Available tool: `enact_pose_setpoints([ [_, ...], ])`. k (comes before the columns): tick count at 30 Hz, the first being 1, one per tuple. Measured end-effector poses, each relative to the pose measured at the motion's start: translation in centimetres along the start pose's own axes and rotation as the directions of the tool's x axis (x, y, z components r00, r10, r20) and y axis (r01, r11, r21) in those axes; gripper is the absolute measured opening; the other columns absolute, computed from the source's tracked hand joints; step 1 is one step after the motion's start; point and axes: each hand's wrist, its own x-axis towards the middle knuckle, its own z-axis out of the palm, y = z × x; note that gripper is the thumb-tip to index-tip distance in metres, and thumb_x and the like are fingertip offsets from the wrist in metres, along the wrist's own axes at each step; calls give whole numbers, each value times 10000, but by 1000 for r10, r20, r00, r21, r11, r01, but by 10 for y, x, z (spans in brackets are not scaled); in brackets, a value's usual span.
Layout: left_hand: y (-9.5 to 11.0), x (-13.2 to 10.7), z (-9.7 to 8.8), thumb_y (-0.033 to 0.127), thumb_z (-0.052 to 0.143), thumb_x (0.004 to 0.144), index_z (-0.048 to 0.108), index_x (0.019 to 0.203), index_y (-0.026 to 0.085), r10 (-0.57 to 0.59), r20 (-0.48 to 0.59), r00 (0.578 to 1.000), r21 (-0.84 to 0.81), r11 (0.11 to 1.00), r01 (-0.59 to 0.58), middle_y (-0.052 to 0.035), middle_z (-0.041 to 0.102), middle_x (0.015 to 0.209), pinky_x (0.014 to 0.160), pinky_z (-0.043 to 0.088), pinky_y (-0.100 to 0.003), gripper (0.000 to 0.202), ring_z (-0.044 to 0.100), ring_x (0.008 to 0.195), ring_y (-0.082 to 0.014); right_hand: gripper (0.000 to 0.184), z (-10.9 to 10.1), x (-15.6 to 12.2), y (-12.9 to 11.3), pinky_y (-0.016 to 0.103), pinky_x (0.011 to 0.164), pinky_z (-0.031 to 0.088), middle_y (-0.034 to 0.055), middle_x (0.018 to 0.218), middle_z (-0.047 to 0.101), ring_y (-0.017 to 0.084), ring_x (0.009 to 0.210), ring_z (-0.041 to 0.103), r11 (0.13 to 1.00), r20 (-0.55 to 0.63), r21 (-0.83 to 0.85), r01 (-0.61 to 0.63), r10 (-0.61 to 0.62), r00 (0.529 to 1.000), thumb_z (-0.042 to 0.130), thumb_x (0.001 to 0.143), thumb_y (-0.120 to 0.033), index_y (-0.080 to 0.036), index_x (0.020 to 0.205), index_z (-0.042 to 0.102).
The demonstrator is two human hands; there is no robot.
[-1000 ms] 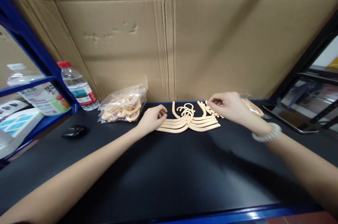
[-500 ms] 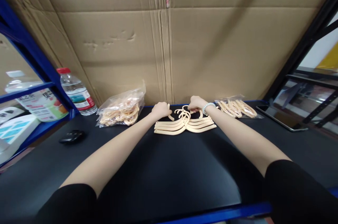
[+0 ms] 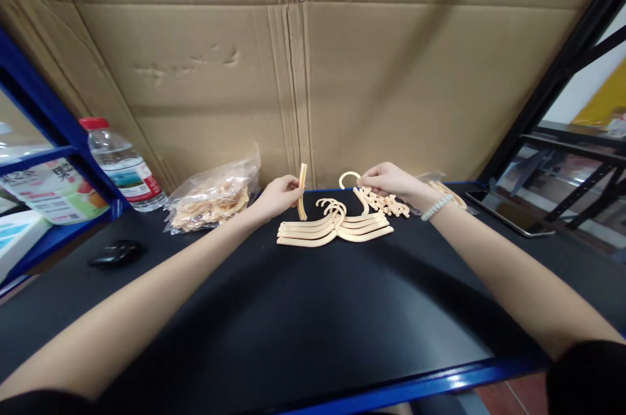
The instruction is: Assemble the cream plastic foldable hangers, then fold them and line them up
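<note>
"What's around?"
"A black table (image 3: 293, 317) backed by a cardboard wall (image 3: 391, 69). Stacked hangers (image 3: 310, 242) lie on it; to their left are a plastic bag (image 3: 210, 201) of cream parts, a black mouse (image 3: 116, 254) and a red-capped bottle (image 3: 130, 175)."
"And the hands?"
"The left hand (image 3: 280, 198), behind the stack's left end, pinches a slim piece (image 3: 303, 175) between thumb and fingers. The right hand (image 3: 390, 180), behind its right end, has its fingertips closed on a hook (image 3: 348, 173)."
"How do those look?"
"Both cream. The slim piece stands nearly upright behind the stack's left half, a darker stripe along it. The hook curves toward the left hand, behind the stack's middle. Small parts (image 3: 391, 205) lie heaped behind its right half."
</note>
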Motion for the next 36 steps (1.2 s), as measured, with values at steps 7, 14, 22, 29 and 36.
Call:
enact_pose_setpoints([
  [7,3,-91,33,306,485,925,399,955,194,182,22,983,-623,772,-129,-25,689,821,667,583,-312,144,681,660,-145,312,40,-66,2,176,406,425,23,685,651,103,466,611,830,277,553,-77,-96,956,555,877,-486,-196,847,443],
  [14,-6,-116,61,260,553,915,416,1026,210,190,-126,974,-694,685,-223,-35,680,931,746,579,-306,183,684,800,-155,256,74,-79,13,226,591,526,4,737,650,102,634,631,727,249,685,-54,-164,955,742,759,-335,-167,794,552],
  [22,-16,-112,65,141,667,801,423,985,225,120,-117,986,-734,658,-167,10,671,885,838,568,-296,318,681,886,-146,151,84,-82,25,259,717,549,33,910,654,127,822,631,625,151,780,-38,-129,980,750,762,-295,-179,829,680],
  [29,-15,-109,64,165,686,762,467,927,216,77,-94,993,-733,669,-121,7,645,859,818,576,-320,279,680,866,-164,153,91,-85,20,264,623,567,25,840,661,142,716,680,607,224,792,-67,-187,956,731,783,-282,-173,813,627],
  [36,-13,-109,62,196,680,781,535,834,196,121,-57,991,-653,746,-129,-13,640,837,755,560,-303,154,664,800,-166,127,94,-85,19,252,645,546,21,789,682,129,695,665,652,191,756,-54,-141,971,768,736,-241,-167,791,680],
])
